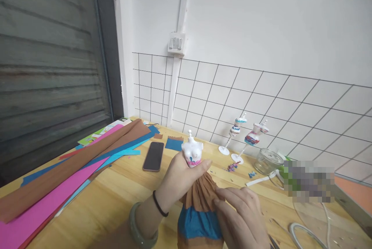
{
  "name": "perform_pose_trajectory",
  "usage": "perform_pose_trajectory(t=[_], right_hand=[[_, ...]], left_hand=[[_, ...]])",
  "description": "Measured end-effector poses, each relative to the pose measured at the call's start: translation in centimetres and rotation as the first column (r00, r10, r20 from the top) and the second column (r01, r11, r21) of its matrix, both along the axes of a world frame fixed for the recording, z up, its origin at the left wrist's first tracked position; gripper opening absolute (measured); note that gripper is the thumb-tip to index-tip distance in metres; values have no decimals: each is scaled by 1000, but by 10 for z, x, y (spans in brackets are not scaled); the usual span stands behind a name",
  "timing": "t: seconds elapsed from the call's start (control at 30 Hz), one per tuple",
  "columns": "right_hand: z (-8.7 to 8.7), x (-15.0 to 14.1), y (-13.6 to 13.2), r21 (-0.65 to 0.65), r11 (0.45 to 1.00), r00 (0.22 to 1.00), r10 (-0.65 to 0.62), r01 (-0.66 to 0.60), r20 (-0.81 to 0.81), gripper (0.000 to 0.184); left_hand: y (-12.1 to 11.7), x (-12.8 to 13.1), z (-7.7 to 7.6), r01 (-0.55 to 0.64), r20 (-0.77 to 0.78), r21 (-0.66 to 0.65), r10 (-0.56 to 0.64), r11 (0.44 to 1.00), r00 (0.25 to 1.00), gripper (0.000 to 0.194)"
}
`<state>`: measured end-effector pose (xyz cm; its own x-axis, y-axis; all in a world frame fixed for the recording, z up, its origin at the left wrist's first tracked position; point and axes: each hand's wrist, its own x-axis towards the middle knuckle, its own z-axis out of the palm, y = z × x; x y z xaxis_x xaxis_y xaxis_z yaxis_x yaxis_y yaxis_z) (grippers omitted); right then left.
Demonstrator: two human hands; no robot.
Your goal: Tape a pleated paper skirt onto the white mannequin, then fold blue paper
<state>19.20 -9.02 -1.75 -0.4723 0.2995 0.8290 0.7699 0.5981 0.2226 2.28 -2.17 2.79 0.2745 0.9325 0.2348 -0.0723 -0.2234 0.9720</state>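
Over the wooden surface (pixel 116 194), the left hand (pixel 181 175) grips the white mannequin (pixel 192 150) near its waist and the right hand (pixel 242 212) pinches the brown ruffle's (pixel 200 194) edge, apparently arranging pleats, with further shaping calling for steady support and light fingertips.

Phone (pixel 153 157) lying left, clear round container (pixel 267 163) sitting right, wire grid (pixel 218 64) spanning far white wall (pixel 261 20).

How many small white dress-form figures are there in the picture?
3. The nearest figure is in the left hand, with a brown and blue skirt; the middle figure and the rightmost figure stand near the wire grid.
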Motion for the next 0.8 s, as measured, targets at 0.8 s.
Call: perform_pose_trajectory(t=[0.8], right_hand=[[-7,5,3,-11,996,992,-86,88,96,12]], left_hand=[[-7,4,-2,7,-87,9,-7,1000,996,32]])
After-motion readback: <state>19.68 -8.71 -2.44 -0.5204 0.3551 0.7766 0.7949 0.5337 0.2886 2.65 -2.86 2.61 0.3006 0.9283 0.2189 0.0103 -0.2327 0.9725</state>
